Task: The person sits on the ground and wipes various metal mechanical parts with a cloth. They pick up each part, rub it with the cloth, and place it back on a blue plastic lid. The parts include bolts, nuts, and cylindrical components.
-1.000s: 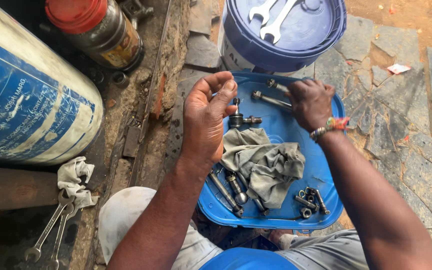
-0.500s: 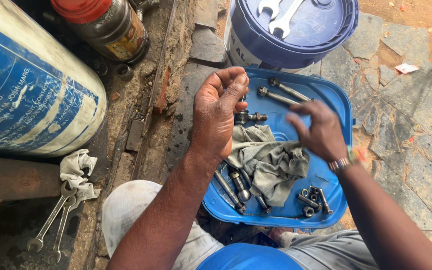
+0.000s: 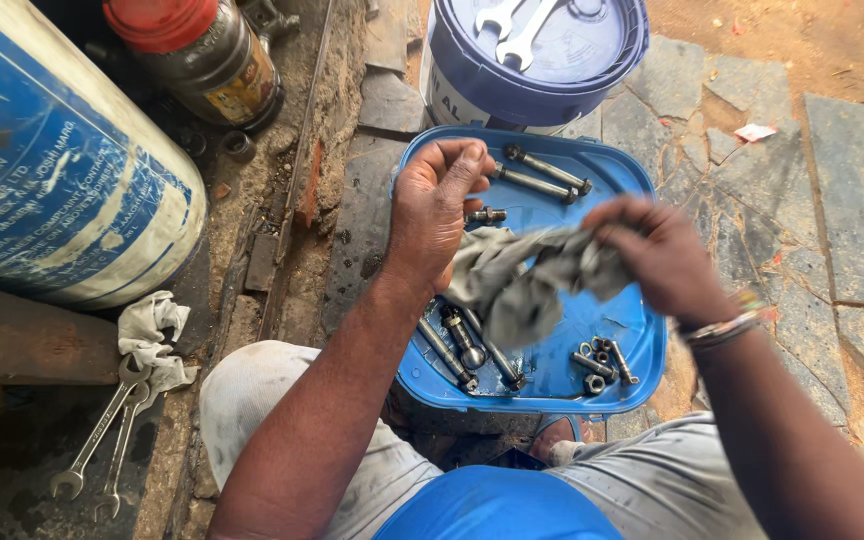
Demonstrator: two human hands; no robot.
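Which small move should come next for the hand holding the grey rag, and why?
Probably the right hand should bring the grey rag up to the left hand, whose curled fingers seem to pinch something small. The rag already hangs lifted above the blue tray, between both hands.

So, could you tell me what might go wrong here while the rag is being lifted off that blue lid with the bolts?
1. The right hand lifts the grey rag over the blue lid; its hanging folds might drag small nuts off the lid's low edge.
2. The left hand appears to pinch something small; if dropped, it may be lost in the dirt.
3. The wrenches on the bucket could slide off if knocked.
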